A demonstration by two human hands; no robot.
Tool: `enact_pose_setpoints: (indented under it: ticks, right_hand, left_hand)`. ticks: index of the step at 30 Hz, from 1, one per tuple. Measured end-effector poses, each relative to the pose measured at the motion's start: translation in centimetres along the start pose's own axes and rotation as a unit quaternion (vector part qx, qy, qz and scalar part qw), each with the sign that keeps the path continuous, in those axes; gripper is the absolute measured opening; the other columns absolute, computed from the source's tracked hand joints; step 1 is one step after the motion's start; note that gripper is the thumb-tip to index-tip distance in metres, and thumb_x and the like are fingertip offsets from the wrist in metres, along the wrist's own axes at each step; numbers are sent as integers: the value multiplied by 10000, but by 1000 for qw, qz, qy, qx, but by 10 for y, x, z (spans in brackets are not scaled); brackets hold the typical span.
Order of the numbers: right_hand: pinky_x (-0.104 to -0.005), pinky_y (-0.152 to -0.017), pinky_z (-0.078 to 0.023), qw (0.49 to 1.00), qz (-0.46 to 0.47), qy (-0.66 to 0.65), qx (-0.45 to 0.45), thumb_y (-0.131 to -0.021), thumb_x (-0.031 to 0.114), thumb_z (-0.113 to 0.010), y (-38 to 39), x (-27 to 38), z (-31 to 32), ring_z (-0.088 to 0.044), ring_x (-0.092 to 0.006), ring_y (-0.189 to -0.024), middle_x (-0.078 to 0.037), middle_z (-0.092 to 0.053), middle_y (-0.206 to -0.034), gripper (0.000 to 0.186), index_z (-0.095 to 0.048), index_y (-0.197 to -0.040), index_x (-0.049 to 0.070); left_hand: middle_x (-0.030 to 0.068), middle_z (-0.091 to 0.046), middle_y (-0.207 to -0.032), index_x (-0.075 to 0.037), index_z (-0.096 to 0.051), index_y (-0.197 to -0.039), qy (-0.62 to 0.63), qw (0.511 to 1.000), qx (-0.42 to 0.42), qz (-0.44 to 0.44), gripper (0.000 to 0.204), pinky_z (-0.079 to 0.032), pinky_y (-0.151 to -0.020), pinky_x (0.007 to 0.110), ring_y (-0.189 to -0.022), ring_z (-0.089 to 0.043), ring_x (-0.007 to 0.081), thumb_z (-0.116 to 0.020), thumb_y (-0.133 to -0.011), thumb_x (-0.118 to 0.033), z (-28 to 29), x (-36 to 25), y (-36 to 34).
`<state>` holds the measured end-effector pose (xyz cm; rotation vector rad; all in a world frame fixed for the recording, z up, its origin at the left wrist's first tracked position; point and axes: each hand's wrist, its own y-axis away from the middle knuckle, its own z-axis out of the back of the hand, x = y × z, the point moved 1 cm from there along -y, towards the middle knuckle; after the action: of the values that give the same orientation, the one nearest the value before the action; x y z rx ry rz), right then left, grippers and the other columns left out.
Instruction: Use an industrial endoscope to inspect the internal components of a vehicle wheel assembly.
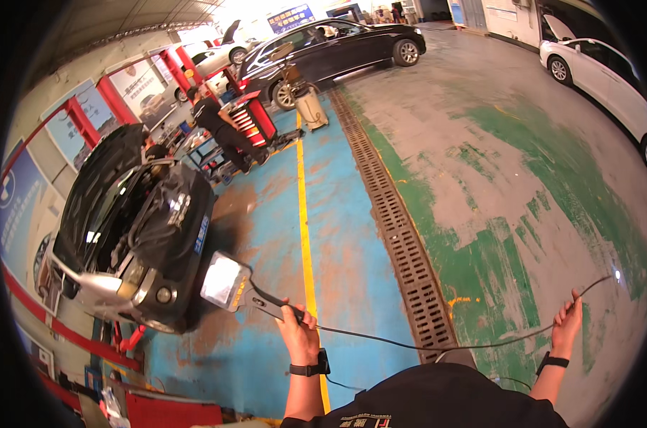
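Head | left hand grips inspection scope | right hand raised (pinching probe cable)

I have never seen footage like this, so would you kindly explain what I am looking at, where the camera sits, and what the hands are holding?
There is one picture, taken by a wide fisheye camera worn on a person's head and looking down, so straight lines bend near the rim. No robot is involved: the two bare forearms rising from the lower edge belong to the wearer.

The left hand grips the handle of a handheld inspection scope with a bright screen. A thin black cable runs from it to the right hand, which holds the cable near its lit tip.

The place is a car workshop with a painted floor. A long drain grate crosses it beside a yellow line. At left stands a dark car with its bonnet raised; another person works farther back.
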<state>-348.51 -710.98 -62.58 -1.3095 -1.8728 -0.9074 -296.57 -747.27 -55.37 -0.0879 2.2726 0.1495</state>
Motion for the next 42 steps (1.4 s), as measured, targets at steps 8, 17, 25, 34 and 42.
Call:
enact_pose_setpoints:
  ticks: [8,17,25,34,42]
  right_hand:
    - [-193,-493,-306,981,12,182,64,-1040,250,-468,-205,-86,-115,-400,-38,-602,27,-519,-818,382,-506,-1346,25]
    - [-263,-613,-441,947,-136,61,285,-965,49,-513,-428,-121,-410,-504,-128,-673,-32,-587,-945,329,-526,-1292,21]
    - [-287,-523,-336,859,-303,-109,398,-1026,347,-446,-620,-171,-560,-419,-147,-557,-44,-534,-756,347,-562,-1193,66]
    - [-312,-594,-323,908,-207,-263,251,-1038,463,-387,-822,-173,-674,-360,-144,-604,4,-390,-668,374,-577,-947,154]
    - [-290,-523,-277,941,-164,-259,143,-1042,469,-397,-1046,-227,-710,-290,-121,-525,22,-313,-609,448,-417,-754,126]
  left_hand:
    - [92,-598,-848,-67,-403,-1228,-99,988,106,51,246,-393,-494,291,-543,-468,138,-494,-1004,-110,-195,195,-152]
    - [96,-602,-844,-82,-408,-1207,-75,994,75,20,255,-379,-476,284,-531,-468,137,-513,-975,-82,-375,293,-295]
    - [84,-609,-866,-105,-408,-1207,-50,997,65,11,248,-387,-503,287,-571,-489,143,-538,-1004,-163,-474,399,-462]
    - [59,-578,-879,-128,-420,-1205,-43,986,150,62,272,-369,-513,272,-600,-450,130,-553,-1012,-267,-694,536,-667]
    - [79,-600,-870,-92,-421,-1207,-53,977,181,102,267,-373,-477,267,-564,-476,132,-563,-992,-162,-870,711,-822]
